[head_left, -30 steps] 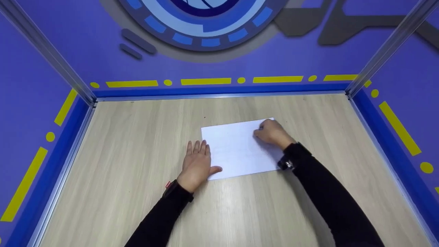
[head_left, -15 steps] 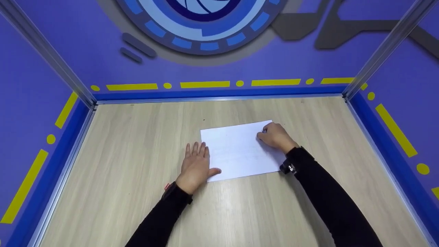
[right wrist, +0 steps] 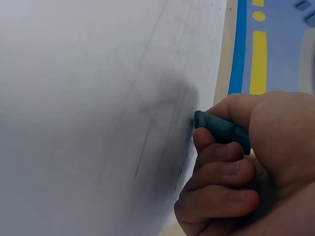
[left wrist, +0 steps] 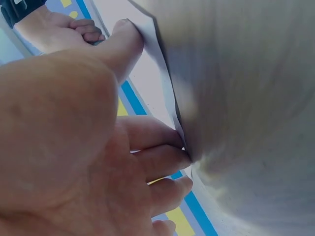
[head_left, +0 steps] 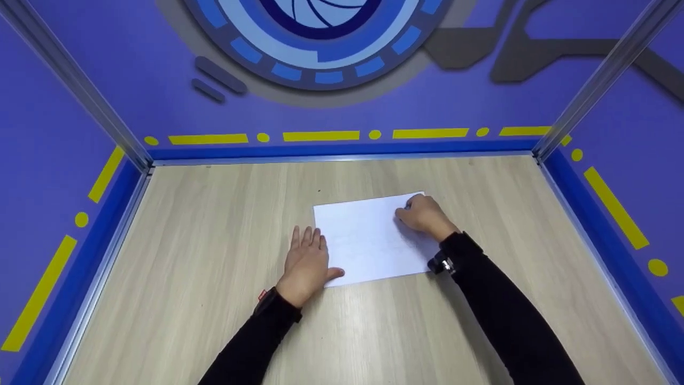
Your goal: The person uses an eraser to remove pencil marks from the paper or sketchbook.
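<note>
A white sheet of paper (head_left: pixel 368 240) lies on the table, slightly slanted, with faint grey lines and small dark specks showing in the right wrist view. My left hand (head_left: pixel 307 264) lies flat along its left edge, fingers straight and thumb spread over the lower left corner. In the left wrist view, the paper's edge (left wrist: pixel 167 83) runs from the thumb to the fingertips. Near the upper right corner, my right hand (head_left: pixel 425 216) pinches a stubby dark green eraser (right wrist: pixel 224 130) between thumb and curled fingers. The eraser's exposed end is right at the paper; the palm hides its other end.
The light wooden table (head_left: pixel 214 240) extends around the sheet. Purple panels with yellow dashes enclose it at the back (head_left: pixel 342 115), left (head_left: pixel 48 176) and right (head_left: pixel 641 176), joined by metal rails. Each wrist wears a black band below a black sleeve.
My right hand shifts a little right across the sheet, then back left, still pinching the eraser. My left hand stays put on the paper. The head view tilts slightly upward.
</note>
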### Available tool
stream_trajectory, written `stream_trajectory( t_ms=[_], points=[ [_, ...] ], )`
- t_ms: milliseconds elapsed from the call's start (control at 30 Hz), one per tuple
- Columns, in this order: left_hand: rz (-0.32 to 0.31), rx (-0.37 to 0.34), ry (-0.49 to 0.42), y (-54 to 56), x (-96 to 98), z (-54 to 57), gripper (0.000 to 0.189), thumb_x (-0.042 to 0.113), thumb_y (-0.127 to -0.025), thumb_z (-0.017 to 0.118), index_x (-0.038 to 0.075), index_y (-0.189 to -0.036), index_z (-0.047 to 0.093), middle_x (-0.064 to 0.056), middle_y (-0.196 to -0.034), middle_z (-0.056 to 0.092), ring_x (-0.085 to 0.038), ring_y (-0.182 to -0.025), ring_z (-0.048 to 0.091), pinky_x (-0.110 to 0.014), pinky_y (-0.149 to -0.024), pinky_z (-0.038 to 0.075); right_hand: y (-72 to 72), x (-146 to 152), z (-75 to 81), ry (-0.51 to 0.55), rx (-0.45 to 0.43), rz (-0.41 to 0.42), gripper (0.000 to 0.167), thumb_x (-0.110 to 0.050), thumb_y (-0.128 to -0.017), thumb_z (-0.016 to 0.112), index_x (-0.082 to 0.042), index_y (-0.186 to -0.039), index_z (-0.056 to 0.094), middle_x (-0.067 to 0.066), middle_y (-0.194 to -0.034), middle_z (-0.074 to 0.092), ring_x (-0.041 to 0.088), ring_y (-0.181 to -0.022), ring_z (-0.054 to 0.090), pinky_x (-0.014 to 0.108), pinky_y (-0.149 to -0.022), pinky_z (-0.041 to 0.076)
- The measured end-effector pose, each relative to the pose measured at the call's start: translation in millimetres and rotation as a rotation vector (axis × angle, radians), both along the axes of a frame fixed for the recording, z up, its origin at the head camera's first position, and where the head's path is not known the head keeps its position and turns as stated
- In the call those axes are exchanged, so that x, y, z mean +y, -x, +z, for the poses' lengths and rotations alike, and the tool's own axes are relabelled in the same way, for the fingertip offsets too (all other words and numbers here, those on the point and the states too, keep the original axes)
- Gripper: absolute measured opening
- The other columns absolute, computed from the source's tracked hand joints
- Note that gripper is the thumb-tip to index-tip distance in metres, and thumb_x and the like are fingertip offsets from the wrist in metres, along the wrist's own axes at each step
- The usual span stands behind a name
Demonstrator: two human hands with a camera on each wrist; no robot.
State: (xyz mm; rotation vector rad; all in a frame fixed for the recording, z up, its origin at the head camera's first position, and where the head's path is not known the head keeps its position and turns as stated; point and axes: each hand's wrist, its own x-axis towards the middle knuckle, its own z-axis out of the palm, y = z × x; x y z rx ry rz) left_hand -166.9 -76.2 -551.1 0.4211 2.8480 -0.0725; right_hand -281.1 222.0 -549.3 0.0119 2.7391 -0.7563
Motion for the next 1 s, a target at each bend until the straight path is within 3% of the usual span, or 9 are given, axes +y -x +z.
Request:
stream_trajectory(
  t_ms=[133, 233, 267, 333, 467, 600, 700, 800, 1000],
  points=[
    [-0.002, -0.003, 0.026, -0.6, 0.9, 0.0, 0.108, 0.079, -0.099, 0.059, -0.003, -0.167, 0.043, -0.021, -0.178, 0.038, -0.036, -0.170, 0.031, -0.057, -0.143, 0.012, -4.0, -32.7, -0.1, 0.056, 0.024, 0.052, 0.034, -0.031, -0.100, 0.064, -0.009, -0.075, 0.059, 0.002, -0.074, 0.048, 0.023, -0.074, 0.050, 0.033, -0.065, 0.040],
    [-0.006, 0.011, 0.033, 0.5, 0.9, 0.8, 0.108, 0.080, -0.098, 0.058, -0.002, -0.167, 0.043, -0.021, -0.178, 0.039, -0.037, -0.169, 0.033, -0.058, -0.142, 0.012, -3.1, -62.8, 1.5, 0.072, 0.045, 0.106, 0.039, -0.029, -0.099, 0.066, -0.015, -0.067, 0.051, -0.001, -0.068, 0.043, 0.022, -0.070, 0.048, 0.035, -0.064, 0.039],
    [-0.007, 0.015, 0.031, 0.5, 0.9, 1.0, 0.108, 0.080, -0.098, 0.058, -0.002, -0.167, 0.044, -0.021, -0.178, 0.039, -0.037, -0.169, 0.034, -0.058, -0.142, 0.012, 4.7, -69.2, -11.4, 0.086, 0.065, 0.136, 0.040, -0.031, -0.099, 0.067, -0.016, -0.065, 0.052, -0.001, -0.066, 0.044, 0.022, -0.070, 0.049, 0.035, -0.064, 0.040],
    [-0.011, 0.022, 0.028, 0.3, 0.9, 0.8, 0.108, 0.080, -0.098, 0.058, -0.002, -0.167, 0.044, -0.021, -0.177, 0.040, -0.037, -0.168, 0.035, -0.059, -0.142, 0.013, 11.0, -87.8, -18.0, 0.091, 0.078, 0.172, 0.036, -0.032, -0.098, 0.068, -0.014, -0.068, 0.061, 0.001, -0.069, 0.053, 0.023, -0.071, 0.053, 0.037, -0.066, 0.046],
    [-0.016, 0.036, 0.015, -0.6, 1.8, 0.8, 0.107, 0.079, -0.098, 0.060, -0.004, -0.165, 0.046, -0.022, -0.176, 0.042, -0.037, -0.167, 0.038, -0.059, -0.142, 0.014, 13.0, -125.3, -21.3, 0.074, 0.075, 0.230, 0.031, -0.031, -0.098, 0.068, -0.006, -0.082, 0.077, 0.009, -0.080, 0.071, 0.026, -0.077, 0.063, 0.042, -0.077, 0.059],
    [-0.017, 0.064, 0.002, 0.7, 2.2, 2.6, 0.108, 0.078, -0.096, 0.063, -0.006, -0.163, 0.047, -0.023, -0.174, 0.045, -0.037, -0.166, 0.041, -0.059, -0.141, 0.018, 9.6, -155.5, -15.9, 0.022, 0.088, 0.234, 0.028, -0.026, -0.095, 0.067, -0.004, -0.083, 0.078, 0.013, -0.085, 0.075, 0.030, -0.080, 0.065, 0.046, -0.079, 0.059],
    [-0.013, 0.072, 0.005, 2.1, 2.3, 3.6, 0.108, 0.077, -0.096, 0.064, -0.006, -0.163, 0.048, -0.022, -0.173, 0.047, -0.037, -0.165, 0.042, -0.059, -0.141, 0.018, 24.1, -155.6, -36.4, -0.013, 0.142, 0.223, 0.025, -0.028, -0.091, 0.068, -0.007, -0.082, 0.078, 0.012, -0.086, 0.074, 0.029, -0.079, 0.063, 0.044, -0.075, 0.056],
    [-0.013, 0.067, 0.020, 1.6, 2.1, 3.6, 0.106, 0.078, -0.097, 0.063, -0.005, -0.163, 0.049, -0.021, -0.173, 0.047, -0.037, -0.165, 0.042, -0.059, -0.141, 0.018, 32.1, -142.6, -40.7, -0.034, 0.123, 0.209, 0.027, -0.029, -0.092, 0.068, -0.006, -0.091, 0.081, 0.014, -0.095, 0.076, 0.031, -0.087, 0.066, 0.046, -0.081, 0.058],
    [-0.017, 0.059, 0.029, -2.5, 1.7, 1.9, 0.107, 0.079, -0.097, 0.061, -0.004, -0.163, 0.049, -0.021, -0.174, 0.046, -0.038, -0.165, 0.042, -0.060, -0.141, 0.017, 18.9, -107.7, -17.9, -0.029, 0.078, 0.145, 0.036, -0.029, -0.097, 0.070, 0.001, -0.111, 0.083, 0.020, -0.114, 0.080, 0.033, -0.105, 0.073, 0.049, -0.100, 0.061]
  ],
)
